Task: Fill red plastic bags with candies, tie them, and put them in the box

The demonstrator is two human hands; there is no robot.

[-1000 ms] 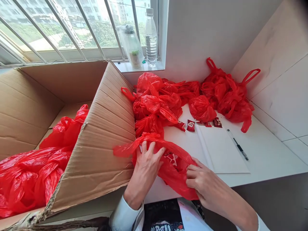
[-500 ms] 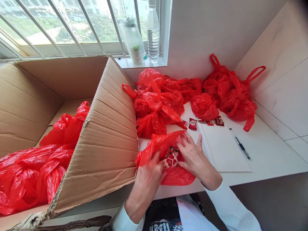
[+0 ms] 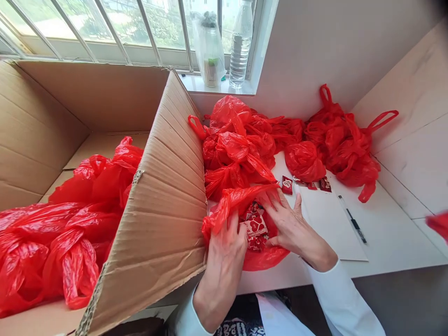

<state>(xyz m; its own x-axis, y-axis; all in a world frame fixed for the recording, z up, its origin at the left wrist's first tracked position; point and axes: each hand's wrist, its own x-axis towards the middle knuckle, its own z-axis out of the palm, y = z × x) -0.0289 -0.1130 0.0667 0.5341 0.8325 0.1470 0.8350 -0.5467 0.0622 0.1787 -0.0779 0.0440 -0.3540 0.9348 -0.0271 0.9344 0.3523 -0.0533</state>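
An opened red plastic bag (image 3: pixel 264 261) lies on the white tabletop between my hands, its mouth facing up. Inside it show several small red and white wrapped packets (image 3: pixel 255 226), some with print. My left hand (image 3: pixel 227 254) grips the bag's left side, its fingertips hooked over the edge and partly hidden by the plastic. On the other side my right hand (image 3: pixel 294 228) holds the bag's right edge, thumb near the packets and little finger sticking out. The mouth is spread between both hands.
A large cardboard box (image 3: pixel 164 200) with red bags (image 3: pixel 80 224) inside stands at left. Tied red bags (image 3: pixel 241 135) pile along the wall. Small red packets (image 3: pixel 287 185), white paper (image 3: pixel 329 224) and a pen (image 3: pixel 356 225) lie right. A bottle (image 3: pixel 241 51) stands on the sill.
The bag's mouth is spread wider, and more packets show inside. My left fingers have shifted further up its side. The view has shifted, and something red appears at the right edge.
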